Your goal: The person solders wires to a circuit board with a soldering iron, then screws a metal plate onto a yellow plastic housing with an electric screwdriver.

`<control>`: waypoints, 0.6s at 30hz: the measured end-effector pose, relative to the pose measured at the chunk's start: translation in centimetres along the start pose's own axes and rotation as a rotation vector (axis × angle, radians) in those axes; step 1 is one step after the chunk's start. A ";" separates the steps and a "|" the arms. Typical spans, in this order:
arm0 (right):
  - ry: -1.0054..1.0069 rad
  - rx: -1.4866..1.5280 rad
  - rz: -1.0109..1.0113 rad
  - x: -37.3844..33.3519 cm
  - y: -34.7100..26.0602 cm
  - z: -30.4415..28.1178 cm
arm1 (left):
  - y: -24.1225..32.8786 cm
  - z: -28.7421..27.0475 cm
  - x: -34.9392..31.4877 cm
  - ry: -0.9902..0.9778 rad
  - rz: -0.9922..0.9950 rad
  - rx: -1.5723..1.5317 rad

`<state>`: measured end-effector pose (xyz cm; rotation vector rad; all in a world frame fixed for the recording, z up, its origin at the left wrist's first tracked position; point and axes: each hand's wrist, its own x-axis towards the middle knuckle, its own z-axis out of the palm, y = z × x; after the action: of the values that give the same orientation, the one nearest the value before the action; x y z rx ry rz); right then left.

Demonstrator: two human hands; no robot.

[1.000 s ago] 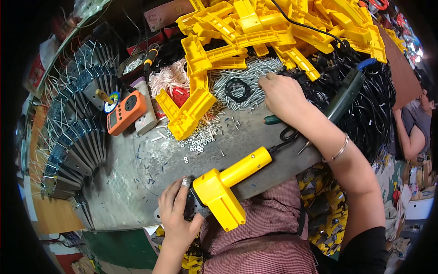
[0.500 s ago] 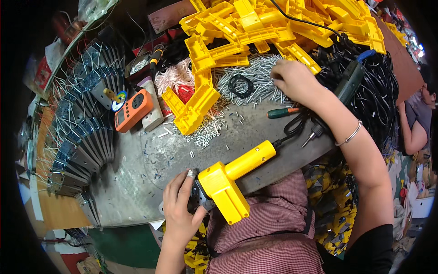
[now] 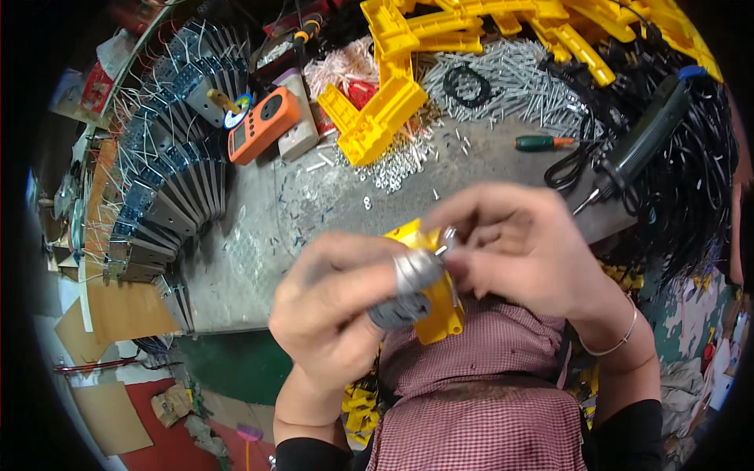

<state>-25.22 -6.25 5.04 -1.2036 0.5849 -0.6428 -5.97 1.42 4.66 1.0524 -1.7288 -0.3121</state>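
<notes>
My left hand [image 3: 338, 302], with grey tape wrapped on a finger and thumb, is closed around a yellow plastic tool housing [image 3: 441, 323] in front of my body. Its fingers cover much of the housing. Slightly blurred, my right hand [image 3: 522, 251] is beside the housing, with finger and thumb pinched at silver screws [image 3: 446, 242]. How many screws it holds is unclear. Beyond my hands, more long silver screws [image 3: 518, 74] lie heaped on the grey metal worktop [image 3: 251, 243].
Yellow half-shells [image 3: 385, 118] are piled at the back. At left are an orange meter [image 3: 263, 125] and rows of wired metal plates [image 3: 169, 208]. Small nuts [image 3: 393, 166] lie mid-table. A green-handled screwdriver [image 3: 542, 143], a dark power screwdriver [image 3: 652, 141] and black cables [image 3: 699, 188] lie right.
My right hand has come back from the screw heap to the housing with screws. My left hand has turned and tilted the housing. The whole view has shifted, with the worktop now higher.
</notes>
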 end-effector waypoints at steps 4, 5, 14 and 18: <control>0.352 -0.210 -0.175 -1.7 4.9 -0.2 | -1.2 0.9 0.4 0.106 -0.299 -0.135; 0.413 -0.318 -0.277 -2.2 6.0 0.1 | -2.6 1.1 0.6 0.036 -0.213 -0.045; 0.509 -0.233 -0.321 -3.5 7.9 1.5 | -5.5 3.4 2.1 -0.190 0.212 0.299; 0.564 0.044 -0.236 -2.9 8.1 2.2 | -3.8 4.1 2.8 -0.387 0.374 0.470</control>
<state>-24.54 -0.90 -1.95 -1.0546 0.8986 -1.2079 -7.84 -4.04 2.22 1.0064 -2.3785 0.1503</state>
